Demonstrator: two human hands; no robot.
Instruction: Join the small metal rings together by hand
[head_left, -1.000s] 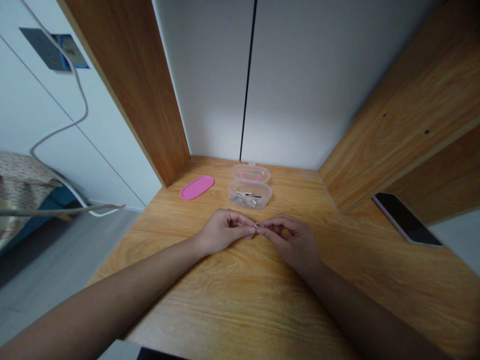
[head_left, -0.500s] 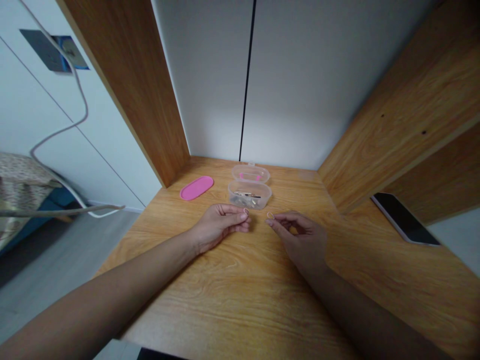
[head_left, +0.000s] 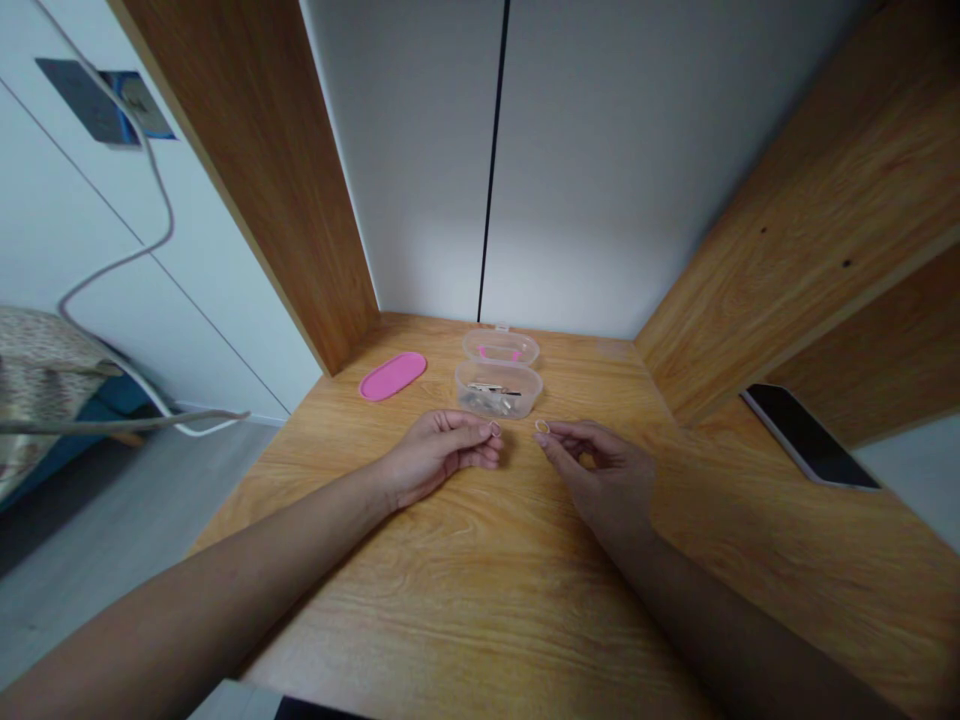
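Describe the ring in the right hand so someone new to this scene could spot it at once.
On the wooden tabletop stands an open, see-through box. Nearer the wearer, the right hand pinches a thin ring at its fingertips. Unlike the similar loop in the left hand, this one is near the box's right end.

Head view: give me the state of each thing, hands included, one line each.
Left hand: pinching a small ring
Right hand: pinching a second small ring
Translucent plastic box: open, holding small items
Pink oval tray: lying flat
Smartphone: lying face up, dark
White cable: hanging in loose curves
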